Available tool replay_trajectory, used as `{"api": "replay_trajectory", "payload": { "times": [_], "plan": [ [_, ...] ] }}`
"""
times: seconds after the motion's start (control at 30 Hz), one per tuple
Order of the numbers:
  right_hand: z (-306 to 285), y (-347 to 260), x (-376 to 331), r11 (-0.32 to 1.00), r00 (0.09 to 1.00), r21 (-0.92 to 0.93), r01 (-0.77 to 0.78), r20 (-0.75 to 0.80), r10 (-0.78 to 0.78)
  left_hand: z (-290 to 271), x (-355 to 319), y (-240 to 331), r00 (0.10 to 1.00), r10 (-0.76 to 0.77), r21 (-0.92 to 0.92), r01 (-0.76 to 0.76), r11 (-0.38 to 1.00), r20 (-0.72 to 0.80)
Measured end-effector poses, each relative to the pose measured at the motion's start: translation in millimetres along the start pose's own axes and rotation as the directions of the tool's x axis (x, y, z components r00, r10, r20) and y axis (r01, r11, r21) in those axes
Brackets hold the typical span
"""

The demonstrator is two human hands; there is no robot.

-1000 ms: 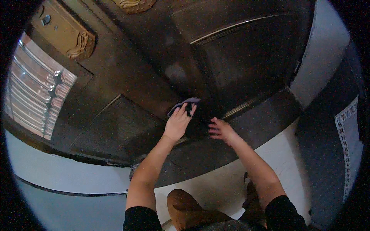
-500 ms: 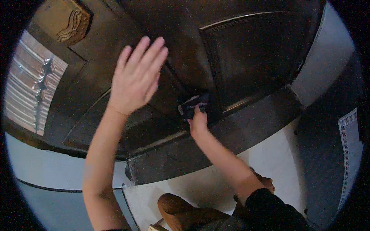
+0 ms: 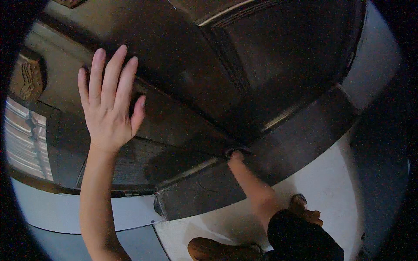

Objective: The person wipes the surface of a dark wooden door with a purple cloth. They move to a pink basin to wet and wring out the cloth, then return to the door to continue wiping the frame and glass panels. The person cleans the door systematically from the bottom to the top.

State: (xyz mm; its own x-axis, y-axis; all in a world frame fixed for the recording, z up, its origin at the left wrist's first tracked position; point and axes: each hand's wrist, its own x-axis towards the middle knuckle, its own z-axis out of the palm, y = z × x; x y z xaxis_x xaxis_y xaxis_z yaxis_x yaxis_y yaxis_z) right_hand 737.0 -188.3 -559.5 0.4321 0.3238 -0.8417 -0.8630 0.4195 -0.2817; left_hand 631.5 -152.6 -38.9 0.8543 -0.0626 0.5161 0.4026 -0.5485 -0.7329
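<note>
A dark brown panelled door (image 3: 178,65) fills most of the head view. Against its left part lies my left hand (image 3: 109,104), fingers stretched and spread, holding nothing. My right arm reaches down to the door's bottom, where my right hand (image 3: 236,157) is closed on a dark cloth (image 3: 228,152). The cloth is pressed low on the door, by the seam between panels and just above the dark sill (image 3: 209,191). Most of the cloth and the right fingertips are hidden by shadow and the hand.
A carved ornament (image 3: 29,76) and a barred glass pane (image 3: 28,139) are on the door at left. Pale wall edges flank it. Below the sill are a light floor (image 3: 331,182) and my brown footwear (image 3: 217,250). Something dark (image 3: 383,165) stands at right.
My right hand has moved down with the cloth to the door's bottom edge. My left hand has shifted left and spread its fingers. The view has turned, moving the ornament and pane toward the left rim.
</note>
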Motion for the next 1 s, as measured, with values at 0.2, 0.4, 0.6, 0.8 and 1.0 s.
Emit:
{"api": "replay_trajectory", "payload": {
  "times": [0.2, 0.4, 0.6, 0.8, 1.0],
  "plan": [
    [2, -26, 11, 0.997, 0.996, -0.013, -0.076, 0.037, 0.076, -9, -2, 4, 1.000, 0.016, -0.007, -0.016, 1.000, 0.026],
    [-5, -21, -20, 0.993, 0.992, -0.065, -0.100, 0.068, 0.104, -13, 1, 11, 1.000, 0.006, -0.014, -0.006, 1.000, -0.027],
    [-12, -4, -78, 0.980, 0.975, -0.177, -0.091, 0.183, 0.124, -15, -11, 11, 1.000, 0.020, 0.002, -0.020, 1.000, 0.002],
    [-12, 23, -45, 1.000, 0.988, -0.005, -0.024, 0.153, 0.025, -7, -17, 13, 1.000, 0.030, -0.006, -0.030, 1.000, -0.006],
    [-52, -20, 2, 0.995, 0.995, 0.022, -0.098, 0.021, 0.097, -23, 1, 20, 0.999, 0.022, -0.022, -0.022, 1.000, 0.026]
  ]
}}
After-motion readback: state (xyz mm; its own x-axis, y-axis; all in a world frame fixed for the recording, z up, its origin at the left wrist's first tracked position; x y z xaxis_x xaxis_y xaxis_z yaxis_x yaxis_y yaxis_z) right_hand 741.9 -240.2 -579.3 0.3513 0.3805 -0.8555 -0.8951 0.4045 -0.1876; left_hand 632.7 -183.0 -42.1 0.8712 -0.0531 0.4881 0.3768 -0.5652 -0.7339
